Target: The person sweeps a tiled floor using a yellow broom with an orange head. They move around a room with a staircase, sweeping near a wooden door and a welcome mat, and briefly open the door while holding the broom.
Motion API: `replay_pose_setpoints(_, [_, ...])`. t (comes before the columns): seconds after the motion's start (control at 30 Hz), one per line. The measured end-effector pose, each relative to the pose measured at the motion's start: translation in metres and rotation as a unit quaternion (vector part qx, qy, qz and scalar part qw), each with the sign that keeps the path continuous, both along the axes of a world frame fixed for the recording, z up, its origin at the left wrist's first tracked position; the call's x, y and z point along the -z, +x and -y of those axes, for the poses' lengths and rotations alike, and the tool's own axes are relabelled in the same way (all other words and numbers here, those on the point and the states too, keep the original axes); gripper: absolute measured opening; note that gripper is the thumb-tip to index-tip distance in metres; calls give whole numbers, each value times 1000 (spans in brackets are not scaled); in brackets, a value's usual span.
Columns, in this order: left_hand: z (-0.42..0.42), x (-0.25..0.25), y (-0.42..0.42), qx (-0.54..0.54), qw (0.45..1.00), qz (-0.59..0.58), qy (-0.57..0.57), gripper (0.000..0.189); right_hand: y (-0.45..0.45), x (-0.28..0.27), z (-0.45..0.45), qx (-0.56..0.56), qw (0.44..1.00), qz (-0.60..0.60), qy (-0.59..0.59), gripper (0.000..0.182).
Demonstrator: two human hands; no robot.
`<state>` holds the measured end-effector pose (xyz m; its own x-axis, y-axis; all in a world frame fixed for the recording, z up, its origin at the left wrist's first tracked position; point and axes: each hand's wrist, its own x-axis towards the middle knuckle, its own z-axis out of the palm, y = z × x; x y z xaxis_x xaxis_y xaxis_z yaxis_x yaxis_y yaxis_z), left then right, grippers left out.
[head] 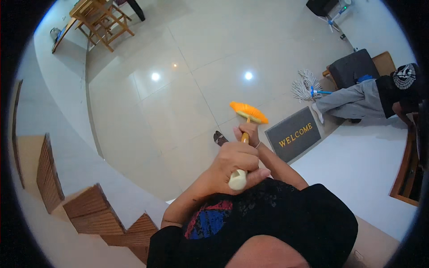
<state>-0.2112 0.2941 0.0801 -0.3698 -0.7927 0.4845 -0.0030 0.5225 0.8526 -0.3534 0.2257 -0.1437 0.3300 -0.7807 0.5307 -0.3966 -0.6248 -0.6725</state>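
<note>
Both my hands grip the long handle of a broom (248, 112) with orange bristles, whose head lies beyond my hands over the tiled floor (174, 110). My left hand (238, 164) closes around the handle near its pale end cap (237, 180), close to my chest. Farther down the shaft, my right hand (249, 132) holds it just short of the broom head. Which arm is left or right is read from the side where each enters: the nearer hand comes from the left, the farther one from the right. A patterned sock (219, 137) shows beside the handle.
A grey welcome doormat (291, 147) lies right of the broom. Beyond it are a string mop (305, 87), a dark cushioned chair (352, 68) and a person (355, 98) in grey trousers. Wooden stairs (94, 214) run along the left; a wooden high chair (104, 25) stands at the upper left.
</note>
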Motion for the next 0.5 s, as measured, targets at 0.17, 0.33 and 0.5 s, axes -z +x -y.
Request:
replay_pose_setpoints(0.17, [58,41,-11,12,998,60,-17,32,-17,31,87,93,996,1,9,31])
replay_pose_setpoints(0.33, [101,96,-16,-41,999,7,-20,31,-29,34,178,73,995,-60,-26,32])
replay_pose_setpoints(0.5, [121,-2,11,-31,997,12,-69,33,20,-30,176,55,998,-1,-43,35])
